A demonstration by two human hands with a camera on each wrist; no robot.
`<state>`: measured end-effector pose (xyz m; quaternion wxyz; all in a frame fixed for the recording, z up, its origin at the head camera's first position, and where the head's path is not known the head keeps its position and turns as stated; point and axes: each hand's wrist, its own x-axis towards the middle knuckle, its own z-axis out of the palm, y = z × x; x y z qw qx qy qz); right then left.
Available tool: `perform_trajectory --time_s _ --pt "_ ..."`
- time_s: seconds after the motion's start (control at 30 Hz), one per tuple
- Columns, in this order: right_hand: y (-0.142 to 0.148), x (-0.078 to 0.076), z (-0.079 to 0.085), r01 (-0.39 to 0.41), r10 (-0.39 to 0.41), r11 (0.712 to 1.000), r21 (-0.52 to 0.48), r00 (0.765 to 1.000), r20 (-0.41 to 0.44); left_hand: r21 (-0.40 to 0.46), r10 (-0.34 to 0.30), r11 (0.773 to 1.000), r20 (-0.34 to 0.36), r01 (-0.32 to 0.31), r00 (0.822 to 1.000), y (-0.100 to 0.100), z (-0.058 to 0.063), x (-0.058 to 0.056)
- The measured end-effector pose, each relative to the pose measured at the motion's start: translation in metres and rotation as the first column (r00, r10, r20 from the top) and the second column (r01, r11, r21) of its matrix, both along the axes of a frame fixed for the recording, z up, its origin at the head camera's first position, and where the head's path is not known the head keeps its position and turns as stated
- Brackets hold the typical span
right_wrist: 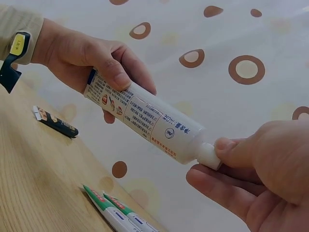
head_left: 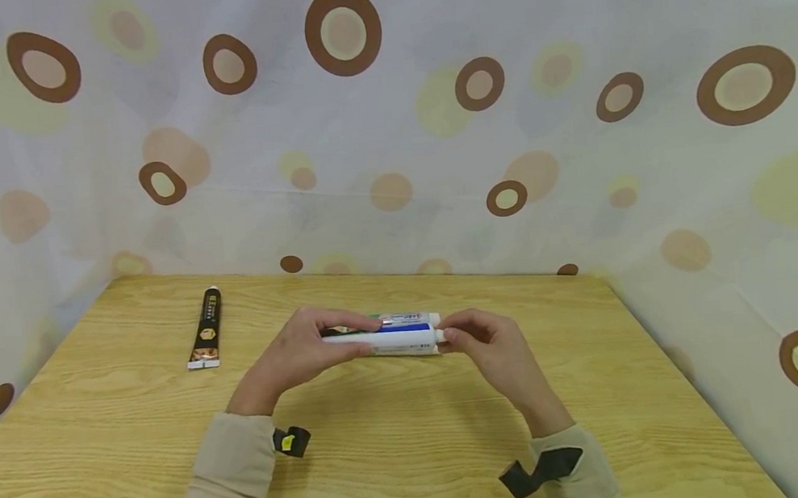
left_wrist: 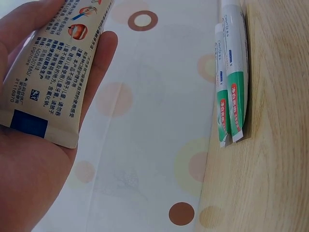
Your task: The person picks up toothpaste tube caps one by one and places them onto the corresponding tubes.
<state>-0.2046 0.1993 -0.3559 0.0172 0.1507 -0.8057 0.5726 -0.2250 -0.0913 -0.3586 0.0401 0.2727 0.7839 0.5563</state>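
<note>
A white toothpaste tube with blue print is held above the table, its white cap pointing right. My left hand grips the tube around its flat crimped end; in the left wrist view the printed back of the toothpaste tube lies across the palm. My right hand pinches the cap between thumb and fingers, and the cap sits on the tube's neck. Beyond the held tube, two green-and-white toothpaste tubes lie side by side on the table, partly hidden from the head view.
A black toothpaste tube with gold print lies at the left on the wooden table. A white curtain with brown and beige circles hangs behind the table and along both sides.
</note>
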Motion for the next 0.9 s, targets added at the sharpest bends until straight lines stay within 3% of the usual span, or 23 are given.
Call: perform_trajectory --time_s 0.23,0.6,0.9 --pt "0.0011 -0.0028 -0.0017 0.005 -0.004 1.0 -0.014 1.0 0.03 0.005 -0.002 1.0 0.023 0.002 1.0 0.0016 0.0009 0.0" --pt "0.0015 0.0012 0.0013 -0.035 0.038 0.997 0.063 0.998 -0.058 0.001 -0.001 1.0 0.029 0.001 1.0 0.0012 0.002 -0.0005" --pt "0.0018 -0.0003 0.001 -0.02 0.02 1.0 -0.003 1.0 0.008 0.001 0.0 1.0 0.024 0.0 1.0 0.0017 0.0013 -0.0001"
